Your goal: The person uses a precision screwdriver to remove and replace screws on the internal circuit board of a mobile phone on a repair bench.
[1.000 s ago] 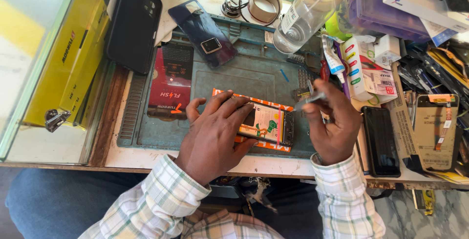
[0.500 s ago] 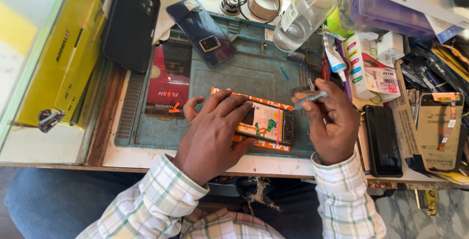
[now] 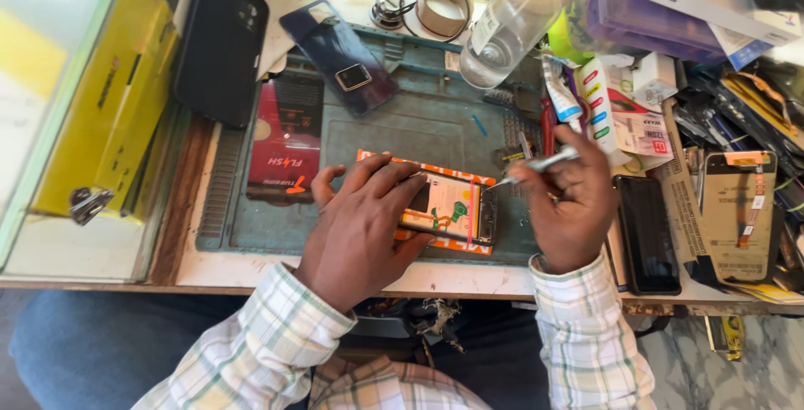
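Cluttered repair bench, teal work mat (image 3: pixel 276 234) in the middle, light-topped counter edge below it. Going left to right:

- Far left: yellow box (image 3: pixel 109 100), then a black phone case (image 3: pixel 219 46), a red packet (image 3: pixel 286 138) on the mat, a dark blue back cover (image 3: pixel 339 54) leaning past its top edge.
- Left hand (image 3: pixel 364 226): palm down, fingers spread and pressed over the left part of the opened phone (image 3: pixel 448 209), pinning it onto an orange holder (image 3: pixel 456 247) (holder mostly hidden under phone and hand).
- Phone sits centre-right on the mat, just in front of the body. Back off, board and green flex showing. Long axis roughly left-right, tilted slightly down toward the right; exposed end points at the right hand.
- Right hand (image 3: pixel 569 209): closed in a pinch around metal tweezers (image 3: pixel 536 165), tip aimed left and down at the phone's right end, touching or just short of it (can't tell which).
- Behind: clear plastic bottle (image 3: pixel 511 20), tape roll (image 3: pixel 442 10). Right: black phone (image 3: pixel 646 234) flat, boxes and spare parts piled.

Doing this step well, as a judgement: keep left-hand pressure flat and even so nothing rocks, keep fingers off the flex, brace the right wrist on the bench, come in shallow with the tip, small force only, no levering against the board.
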